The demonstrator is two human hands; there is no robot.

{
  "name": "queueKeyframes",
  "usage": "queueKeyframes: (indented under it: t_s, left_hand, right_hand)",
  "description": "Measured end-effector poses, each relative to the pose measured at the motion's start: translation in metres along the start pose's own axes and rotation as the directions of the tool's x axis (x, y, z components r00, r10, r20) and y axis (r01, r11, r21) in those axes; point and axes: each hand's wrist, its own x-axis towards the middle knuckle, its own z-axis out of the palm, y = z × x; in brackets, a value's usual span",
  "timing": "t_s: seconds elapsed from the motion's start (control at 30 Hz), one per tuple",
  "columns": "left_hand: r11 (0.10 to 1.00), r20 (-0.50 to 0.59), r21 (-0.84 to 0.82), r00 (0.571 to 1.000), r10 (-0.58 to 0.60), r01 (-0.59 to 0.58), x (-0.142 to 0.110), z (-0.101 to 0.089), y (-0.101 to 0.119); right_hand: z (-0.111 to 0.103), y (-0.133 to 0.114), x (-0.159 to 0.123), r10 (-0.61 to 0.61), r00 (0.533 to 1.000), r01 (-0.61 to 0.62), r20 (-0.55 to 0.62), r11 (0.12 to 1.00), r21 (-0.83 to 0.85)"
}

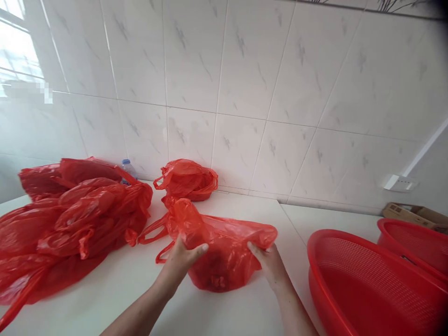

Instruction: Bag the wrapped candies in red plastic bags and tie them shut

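A thin red plastic bag [224, 256] stands on the white table in front of me, its mouth loosely spread. Something dark shows through its lower part, too blurred by the film to name. My left hand [184, 256] grips the bag's left side, thumb stretched across the front and fingers behind the film. On the right side my right hand [268, 261] pinches the bag's edge, its thumb in front and its other fingers mostly hidden. The bag's handle loops [156, 231] trail off to the left.
A big heap of red plastic bags [80, 214] covers the left of the white table [136, 289]. Behind are a bottle with a blue cap [126, 167] and another red bag bundle [189, 179] by the tiled wall. Red plastic baskets [315, 275] and a cardboard box [416, 215] stand right.
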Motion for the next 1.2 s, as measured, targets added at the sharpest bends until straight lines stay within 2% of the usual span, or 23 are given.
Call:
queueKeyframes:
  t_s: [0.1,0.17,0.23,0.37,0.47,0.57,0.63,0.7,0.8,0.93,1.07,1.2]
  left_hand:
    - [0.997,0.149,0.005,0.986,-0.080,0.081,0.011,0.009,0.004]
    - [0.980,0.223,-0.145,0.969,-0.104,0.138,0.018,0.011,0.001]
    - [0.926,0.249,-0.305,0.957,-0.148,0.223,0.023,0.013,-0.007]
    - [0.797,0.291,-0.486,0.927,-0.238,0.358,0.021,0.017,-0.028]
    - [0.742,0.333,-0.530,0.905,-0.265,0.411,0.014,0.019,-0.036]
    - [0.715,0.379,-0.542,0.888,-0.261,0.441,0.008,0.019,-0.040]
    - [0.705,0.406,-0.545,0.879,-0.251,0.454,0.007,0.019,-0.041]
    - [0.705,0.406,-0.549,0.881,-0.244,0.449,0.006,0.019,-0.043]
    - [0.721,0.422,-0.546,0.884,-0.202,0.426,0.006,0.019,-0.044]
    - [0.767,0.464,-0.509,0.875,-0.137,0.390,0.004,0.019,-0.041]
    - [0.815,0.420,-0.457,0.894,-0.156,0.357,0.002,0.020,-0.040]
    - [0.898,0.396,-0.345,0.910,-0.126,0.275,0.001,0.024,-0.041]
  right_hand:
    - [-0.004,0.002,0.002,0.075,0.995,-0.058,-0.067,0.974,0.217]
    - [-0.009,0.004,0.005,0.094,0.993,-0.058,-0.073,0.920,0.389]
    - [-0.013,0.005,0.007,0.101,0.994,-0.071,-0.035,0.868,0.492]
    - [-0.013,0.008,0.009,0.126,0.992,-0.108,0.007,0.822,0.558]
    - [-0.009,0.011,0.008,0.142,0.988,-0.076,-0.065,0.801,0.594]
    - [-0.002,0.013,0.002,0.139,0.990,-0.110,0.003,0.771,0.627]
    - [0.006,0.013,-0.004,0.114,0.989,-0.150,0.099,0.814,0.561]
    - [0.016,0.013,-0.008,0.101,0.982,-0.159,0.159,0.894,0.419]
    - [0.032,0.012,-0.014,0.148,0.973,-0.179,0.176,0.968,0.178]
    - [0.050,0.009,-0.019,0.232,0.958,-0.233,0.170,0.972,-0.014]
    - [0.059,0.010,-0.022,0.253,0.937,-0.242,0.239,0.967,-0.077]
    - [0.063,0.016,-0.026,0.271,0.940,-0.234,0.205,0.954,-0.187]
